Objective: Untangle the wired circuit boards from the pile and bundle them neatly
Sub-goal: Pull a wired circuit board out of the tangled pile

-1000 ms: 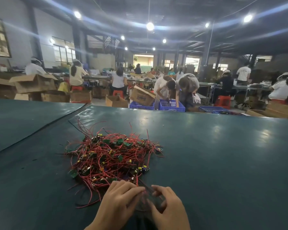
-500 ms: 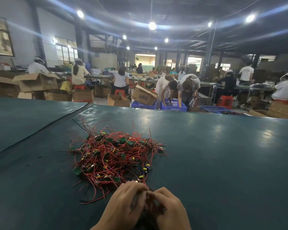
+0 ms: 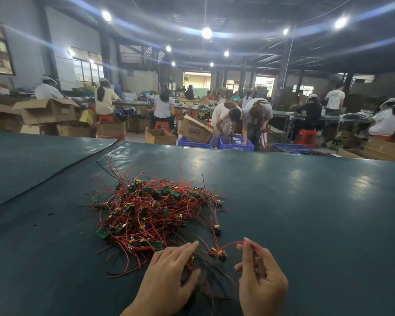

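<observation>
Dozens of small green circuit boards (image 3: 102, 232) lie knotted together by their red leads in one pile (image 3: 155, 210) on the dark green bench (image 3: 306, 213). From the head camera, the heap sits just beyond the person's two hands. The left hand (image 3: 169, 279) lies flat on the near edge of the tangle, fingers nearly straight and spread, pressing loose wires down; it grips nothing that I can make out. The right hand (image 3: 260, 283) is raised just beside it, thumb and forefinger pinching the end of a red wire (image 3: 232, 244), the other fingers loosely curled. That wire runs left and down to a small board (image 3: 218, 253) with yellow parts, just clear of the pile's near edge, between the two hands. Darker wires (image 3: 210, 279) lie on the bench under and between the hands.

The step looks like drawing one wired board free. To do it well I'd keep the left hand's weight on the heap so it doesn't drag along. I'd pull the pinched lead slowly and low over the bench, and stop if a neighbouring lead rises with it, since a jerk could tighten the knot or strain a joint. Nearly all the pile is yet to be sorted. Beyond the bench people bend over blue crates (image 3: 235, 142) among cardboard boxes (image 3: 46, 110)
</observation>
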The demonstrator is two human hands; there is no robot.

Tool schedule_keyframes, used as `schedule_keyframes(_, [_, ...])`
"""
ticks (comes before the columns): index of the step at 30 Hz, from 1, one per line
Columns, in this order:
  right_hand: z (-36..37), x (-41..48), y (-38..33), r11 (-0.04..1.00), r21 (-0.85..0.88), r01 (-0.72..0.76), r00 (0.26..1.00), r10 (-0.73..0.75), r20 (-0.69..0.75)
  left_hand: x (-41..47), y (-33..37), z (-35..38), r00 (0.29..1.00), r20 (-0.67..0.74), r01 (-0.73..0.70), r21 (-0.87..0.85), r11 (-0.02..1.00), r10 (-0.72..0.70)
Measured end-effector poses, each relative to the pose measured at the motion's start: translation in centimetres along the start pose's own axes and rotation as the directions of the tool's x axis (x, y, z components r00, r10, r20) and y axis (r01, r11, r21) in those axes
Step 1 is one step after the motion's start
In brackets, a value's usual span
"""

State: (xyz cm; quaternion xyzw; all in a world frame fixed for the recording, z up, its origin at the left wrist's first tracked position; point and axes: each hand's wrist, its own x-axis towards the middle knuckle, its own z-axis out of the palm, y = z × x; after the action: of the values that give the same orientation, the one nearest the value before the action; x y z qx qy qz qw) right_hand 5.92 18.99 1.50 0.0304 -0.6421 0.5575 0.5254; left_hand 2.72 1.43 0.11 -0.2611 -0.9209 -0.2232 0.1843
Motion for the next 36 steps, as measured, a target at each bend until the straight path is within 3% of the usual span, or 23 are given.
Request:
schedule_keyframes(4, [0.1,-0.2,-0.1,0.996,0.036,-0.077,0.997,0.077,0.003,-0.1,0.3,-0.4,0.999,-0.027,-0.034,-0.025,0.999,0.034])
schedule_keyframes(7, [0.3,-0.7,0.1,0.995,-0.034,-0.098,0.987,0.101,0.124,-0.2,0.5,-0.6,0.994,0.012,-0.106,0.034,0.994,0.106])
schedule_keyframes(10, [0.1,-1.4,1.2,0.970,-0.219,-0.109,0.938,0.173,0.300,-0.3,0.6,-0.4,0.987,0.047,-0.158,0.032,0.987,0.156])
schedule_keyframes(13, [-0.4,-1.5,1.7,0.844,-0.535,-0.049,0.835,0.329,0.442,-0.4,0.7,-0.6,0.987,0.051,-0.156,0.059,0.986,0.153])
schedule_keyframes(16, [-0.7,-1.4,1.5,0.784,-0.617,0.063,0.770,0.356,0.530,-0.5,0.9,-0.8,0.988,0.062,-0.146,0.112,0.983,0.140])
schedule_keyframes(22, [-1.1,-1.0,1.9,0.875,-0.470,-0.118,0.877,0.314,0.364,-0.2,0.1,-0.8,0.989,-0.006,-0.145,0.199,0.969,0.149])
schedule_keyframes(28, [-1.2,-1.1,2.7,0.893,-0.440,-0.091,0.831,0.312,0.461,0.5,-0.4,0.1,0.994,-0.088,-0.022,0.359,0.933,0.057])
schedule_keyframes(30, [-1.1,-1.1,2.5,0.902,-0.430,-0.046,0.873,0.245,0.422,0.6,-0.4,0.1,0.997,-0.076,0.003,0.390,0.921,0.029])
schedule_keyframes(34, [-1.0,-0.2,1.9,0.948,-0.272,-0.168,0.963,0.217,0.161,0.3,-0.1,-0.7,0.999,0.034,0.024,0.297,0.955,-0.035])
schedule_keyframes(36, [-0.9,0.0,1.5,0.964,-0.202,-0.170,0.971,0.199,0.133,-0.1,-0.5,-1.0,0.991,0.127,-0.058,0.095,0.994,0.046])
